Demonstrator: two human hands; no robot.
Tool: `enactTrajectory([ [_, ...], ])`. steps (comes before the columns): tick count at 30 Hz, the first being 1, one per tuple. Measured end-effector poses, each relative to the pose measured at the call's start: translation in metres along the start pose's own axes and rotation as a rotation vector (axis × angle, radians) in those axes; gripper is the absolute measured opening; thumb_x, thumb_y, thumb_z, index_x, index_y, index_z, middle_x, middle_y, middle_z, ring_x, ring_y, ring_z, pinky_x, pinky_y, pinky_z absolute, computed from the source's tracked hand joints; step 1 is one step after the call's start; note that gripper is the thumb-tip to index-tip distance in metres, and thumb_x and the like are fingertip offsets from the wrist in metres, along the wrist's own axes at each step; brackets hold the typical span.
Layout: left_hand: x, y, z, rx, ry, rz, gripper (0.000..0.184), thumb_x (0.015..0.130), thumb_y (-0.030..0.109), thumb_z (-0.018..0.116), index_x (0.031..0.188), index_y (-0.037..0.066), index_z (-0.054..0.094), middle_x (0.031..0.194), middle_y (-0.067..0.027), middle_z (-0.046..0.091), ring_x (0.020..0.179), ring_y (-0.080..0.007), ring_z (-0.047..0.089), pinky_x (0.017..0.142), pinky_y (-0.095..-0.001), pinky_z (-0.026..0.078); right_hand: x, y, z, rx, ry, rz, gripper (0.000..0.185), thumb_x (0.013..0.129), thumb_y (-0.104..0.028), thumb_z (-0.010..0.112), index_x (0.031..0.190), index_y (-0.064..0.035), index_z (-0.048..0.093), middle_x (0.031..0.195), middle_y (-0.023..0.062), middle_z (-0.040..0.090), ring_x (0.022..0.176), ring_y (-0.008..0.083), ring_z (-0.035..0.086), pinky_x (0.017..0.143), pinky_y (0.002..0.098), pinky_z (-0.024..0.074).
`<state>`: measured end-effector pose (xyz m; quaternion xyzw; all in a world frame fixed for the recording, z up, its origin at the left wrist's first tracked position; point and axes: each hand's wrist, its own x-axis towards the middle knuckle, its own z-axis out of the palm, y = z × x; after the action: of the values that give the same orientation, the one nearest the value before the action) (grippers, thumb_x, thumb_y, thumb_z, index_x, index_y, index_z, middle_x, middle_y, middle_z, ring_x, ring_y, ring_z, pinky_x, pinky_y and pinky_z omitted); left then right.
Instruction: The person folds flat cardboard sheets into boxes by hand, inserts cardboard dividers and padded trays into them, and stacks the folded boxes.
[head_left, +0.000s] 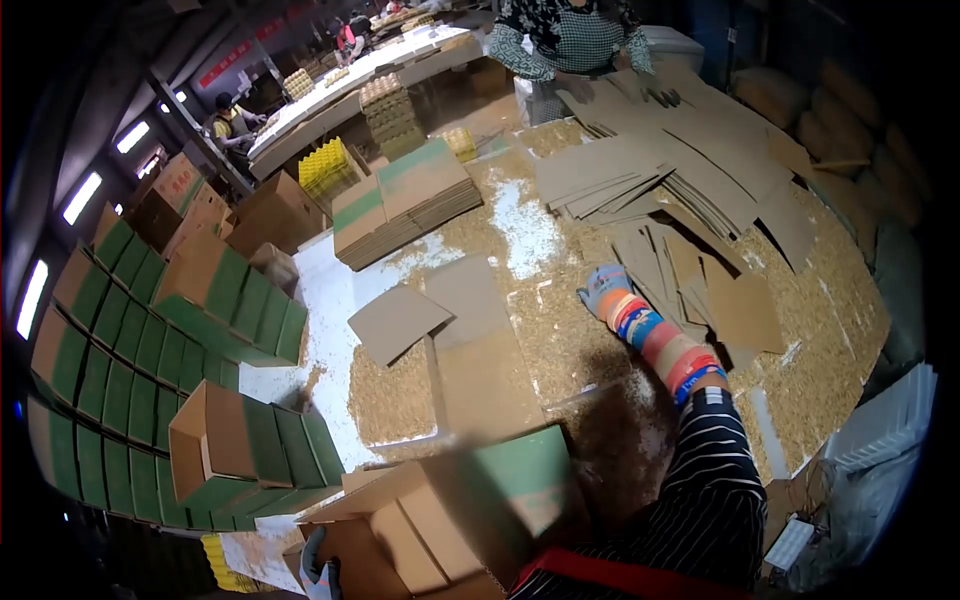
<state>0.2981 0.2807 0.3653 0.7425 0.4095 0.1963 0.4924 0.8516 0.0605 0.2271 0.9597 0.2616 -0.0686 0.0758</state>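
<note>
- Stacked green-and-brown cartons (130,370) crowd the left.
- My left grip (320,574) curls at the open carton's (440,512) wall; firmness unclear. It looks light, stiff; I'd hold a wall.
- Loose sheets (400,322) clutter the bench (590,350).
- My right grip (606,288) meets cardboard pieces (650,272), closure unclear; thin, probably light: pinch edges.

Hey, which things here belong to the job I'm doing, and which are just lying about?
Likely the job:
- open box, at your left hand
- cardboard sheets, by your right hand
- flattened boxes, probably

Probably just lying about:
- yellow trays
- tray stack behind
- white plastic, far right
</note>
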Motion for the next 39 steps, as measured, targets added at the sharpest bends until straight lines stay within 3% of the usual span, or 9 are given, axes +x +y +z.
enactTrajectory([
  [2,-0.002,0.001,0.001,-0.02,0.004,-0.025,0.05,0.074,0.014,0.05,0.121,-0.003,0.044,0.123,-0.0138,0.047,0.115,-0.0234,0.042,0.098,-0.0332,0.03,-0.019,-0.004,-0.01,0.201,-0.148,0.066,0.069,0.082,-0.055,0.039,0.126,-0.0022,0.038,0.119,0.0197,0.05,0.11,0.0313,0.048,0.093,0.0393,0.0358],
  [7,-0.004,-0.009,-0.008,0.095,-0.013,0.083,0.05,0.075,0.013,0.049,0.122,-0.003,0.043,0.124,-0.0136,0.045,0.115,-0.024,0.042,0.098,-0.0347,0.031,-0.059,-0.011,0.049,0.773,0.296,0.309,0.094,0.066,-0.052,0.066,0.129,0.0059,0.028,0.119,0.0213,0.05,0.104,0.0333,0.052,0.089,0.038,0.0402],
  [10,-0.008,-0.008,-0.005,0.077,-0.008,0.091,0.049,0.076,0.012,0.048,0.122,-0.003,0.043,0.125,-0.0139,0.045,0.116,-0.0243,0.041,0.097,-0.0354,0.031,-0.051,-0.011,0.079,1.222,0.265,0.449,0.099,0.061,-0.052,0.07,0.126,0.0105,0.03,0.117,0.0236,0.05,0.106,0.0308,0.051,0.088,0.0364,0.0405],
  [15,-0.007,-0.004,-0.001,0.026,0.01,0.107,0.047,0.073,0.008,0.05,0.119,-0.002,0.047,0.121,-0.0141,0.048,0.113,-0.0241,0.043,0.097,-0.0347,0.032,-0.026,0.004,0.072,0.927,-0.229,0.342,0.105,0.057,-0.069,0.062,0.12,0.0122,0.04,0.123,0.0289,0.042,0.117,0.0335,0.041,0.094,0.0361,0.0357],
  [18,-0.008,-0.008,-0.003,0.03,0.032,0.087,0.046,0.072,0.006,0.051,0.117,-0.001,0.049,0.119,-0.0136,0.05,0.112,-0.0245,0.044,0.097,-0.0348,0.032,-0.016,0.0,0.065,0.831,-0.139,0.199,0.11,0.056,-0.076,0.056,0.12,0.0121,0.04,0.125,0.0282,0.041,0.12,0.0343,0.038,0.095,0.0361,0.0335],
  [25,-0.009,-0.002,-0.004,0.041,-0.042,0.115,0.047,0.071,0.007,0.048,0.118,-0.001,0.049,0.12,-0.0135,0.049,0.114,-0.0236,0.043,0.098,-0.0335,0.03,-0.017,-0.038,0.071,1.68,-0.049,-0.055,0.079,0.064,-0.029,0.077,0.127,0.0009,0.039,0.111,0.0142,0.056,0.094,0.0197,0.054,0.078,0.029,0.0446],
  [28,-0.008,-0.002,-0.007,0.011,-0.075,0.145,0.05,0.071,0.007,0.048,0.12,-0.001,0.047,0.122,-0.0128,0.048,0.116,-0.0222,0.042,0.098,-0.0317,0.031,-0.003,-0.034,0.022,1.295,0.154,0.0,0.072,0.064,-0.021,0.078,0.123,0.0015,0.044,0.107,0.0143,0.058,0.086,0.0189,0.058,0.071,0.0291,0.0483],
  [37,0.029,-0.008,0.038,-0.379,-0.096,0.4,0.065,0.073,0.002,0.048,0.134,-0.003,0.024,0.138,-0.0143,0.028,0.13,-0.0201,0.022,0.106,-0.0294,0.014,-0.12,-0.08,-0.24,1.878,-0.647,-0.469,0.034,0.08,-0.02,0.06,0.108,-0.0018,0.056,0.094,0.0084,0.063,0.082,0.0161,0.062,0.071,0.0276,0.0513],
  [39,0.035,-0.011,0.036,-0.322,-0.091,0.341,0.06,0.077,0.008,0.05,0.132,-0.003,0.028,0.135,-0.0146,0.033,0.127,-0.0207,0.028,0.104,-0.0284,0.02,-0.146,-0.113,-0.244,1.758,-0.522,-0.645,0.035,0.08,-0.023,0.059,0.108,-0.0016,0.056,0.095,0.0078,0.062,0.081,0.0146,0.061,0.072,0.0266,0.0509],
])
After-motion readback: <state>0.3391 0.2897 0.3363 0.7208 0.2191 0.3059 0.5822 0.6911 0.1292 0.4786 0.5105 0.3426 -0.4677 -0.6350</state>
